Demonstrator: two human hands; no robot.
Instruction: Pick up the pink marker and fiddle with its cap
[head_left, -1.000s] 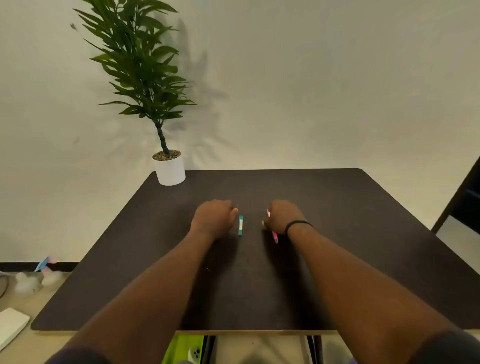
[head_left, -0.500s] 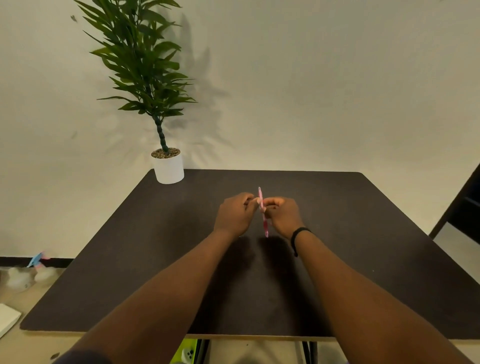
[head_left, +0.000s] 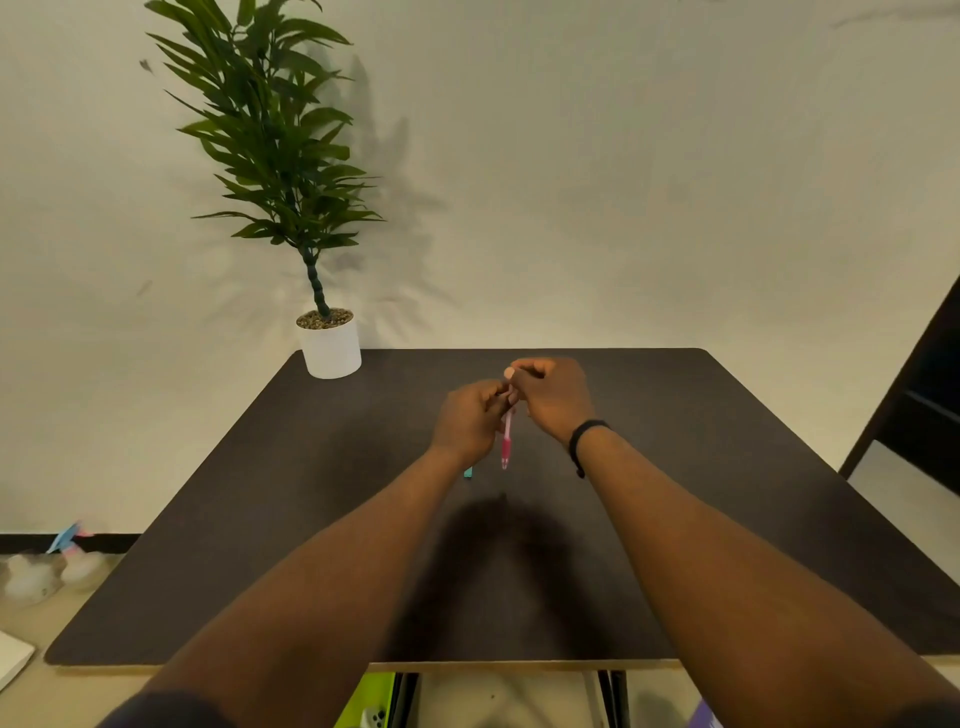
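Both hands are raised above the middle of the dark table (head_left: 311, 519) and meet at a pink pen (head_left: 506, 441). My right hand (head_left: 553, 397), with a black band on its wrist, grips the pen's upper end, and the pen hangs down with its tip toward me. My left hand (head_left: 470, 418) has its curled fingers at the pen's upper part, pinching it beside the right hand. A small teal piece (head_left: 468, 473) lies on the table just below my left wrist, mostly hidden by it.
A potted plant in a white pot (head_left: 332, 348) stands at the table's far left corner against the wall. A dark chair or frame (head_left: 914, 395) is at the right edge. White and blue items (head_left: 47, 566) lie on the floor to the left.
Both hands rose from the table with the pink pen and came together. The teal piece stayed on the table and is now almost covered by my left wrist.
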